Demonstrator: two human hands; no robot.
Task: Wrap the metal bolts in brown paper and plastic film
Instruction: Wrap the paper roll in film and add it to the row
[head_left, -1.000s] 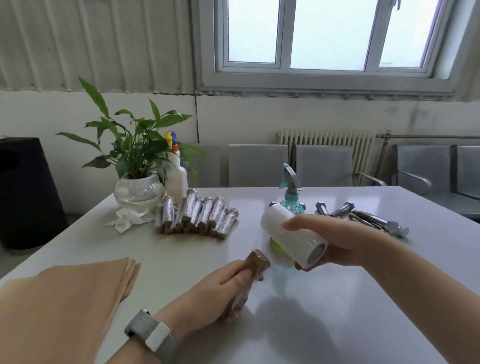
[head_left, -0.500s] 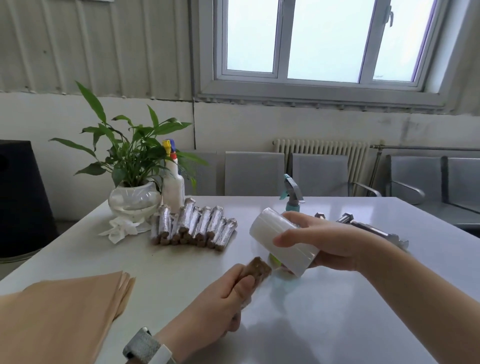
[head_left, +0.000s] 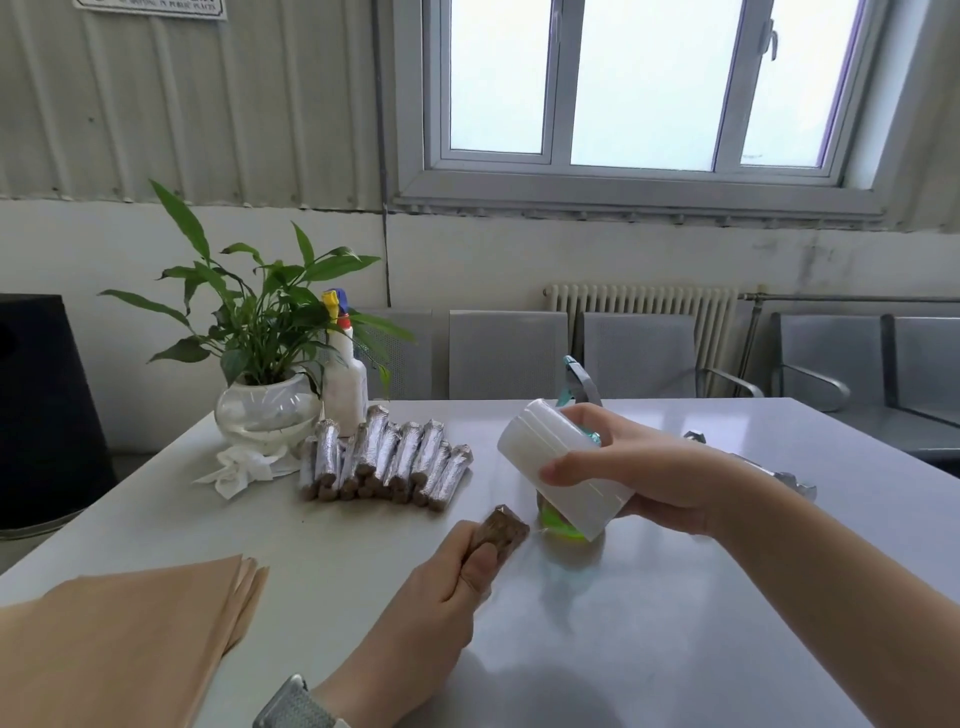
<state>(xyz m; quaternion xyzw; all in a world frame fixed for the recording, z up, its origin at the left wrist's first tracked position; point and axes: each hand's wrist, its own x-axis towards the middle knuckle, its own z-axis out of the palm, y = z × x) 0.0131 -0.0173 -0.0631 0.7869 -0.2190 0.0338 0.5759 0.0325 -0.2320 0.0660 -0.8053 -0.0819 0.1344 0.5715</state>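
Since a moment ago we have lifted our right hand (head_left: 644, 475), curled around the smooth white cylindrical roll of plastic film (head_left: 563, 467), slightly higher above the glossy table (head_left: 649, 623). Our left hand (head_left: 441, 597) grips the brown-paper-wrapped bolt (head_left: 501, 530) just left of that roll. Finished shiny wrapped bolts (head_left: 384, 462) lie further left.

Bright window (head_left: 641, 85) above a radiator (head_left: 644, 317) and grey chairs (head_left: 639, 353)

film roll (head_left: 563, 470) above paper-wrapped bolt (head_left: 503, 531)
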